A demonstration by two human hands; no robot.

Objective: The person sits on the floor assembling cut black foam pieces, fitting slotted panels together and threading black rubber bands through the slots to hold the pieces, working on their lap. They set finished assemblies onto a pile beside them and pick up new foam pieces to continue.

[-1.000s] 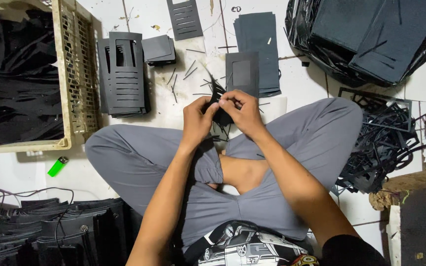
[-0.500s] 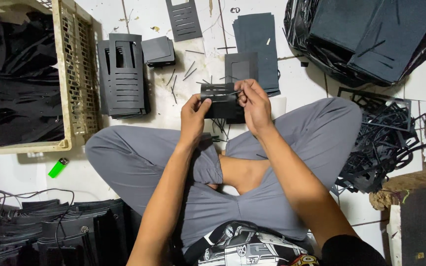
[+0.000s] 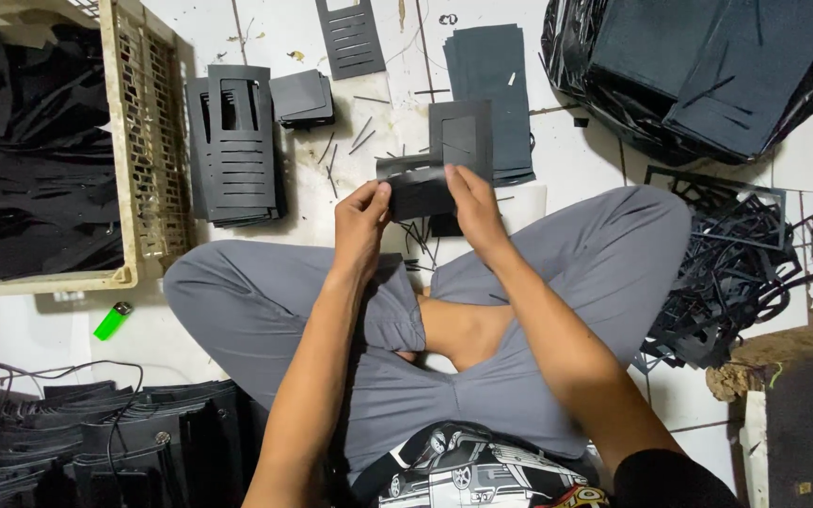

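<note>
Scanning from the left edge: a beige plastic crate point(image 3: 148, 141) at 10 o'clock holds a heap of black cut sheets point(image 3: 35, 169). Below it, at 8 o'clock, a green lighter point(image 3: 112, 321) lies on the white floor point(image 3: 397, 103), and a row of black stacked pieces point(image 3: 96, 447) fills the 7 o'clock corner.

Next, at 11 o'clock, a stack of slotted black panels point(image 3: 235, 146) lies flat on the floor, with a small pile of plain black squares point(image 3: 301, 96) just beside it and one more slotted panel point(image 3: 350, 38) at 12 o'clock.

Centre frame: the person sits cross-legged in grey trousers point(image 3: 265, 301). The left hand point(image 3: 361, 221) and right hand point(image 3: 470, 205) meet above the knees. Both hold one black cut piece point(image 3: 416, 188), just past 12 o'clock from the crossed legs. Left fingers are pinched on its left edge; right fingers are clamped on its right edge. The piece is off the floor and slightly bent.

Behind it lie a black frame piece point(image 3: 460, 136) and a pile of dark sheets point(image 3: 491, 75).

Right side: a black plastic bag point(image 3: 698, 75) with large dark sheets at 1 o'clock; a tangle of black offcut frames point(image 3: 726, 273) at 3 o'clock.
</note>
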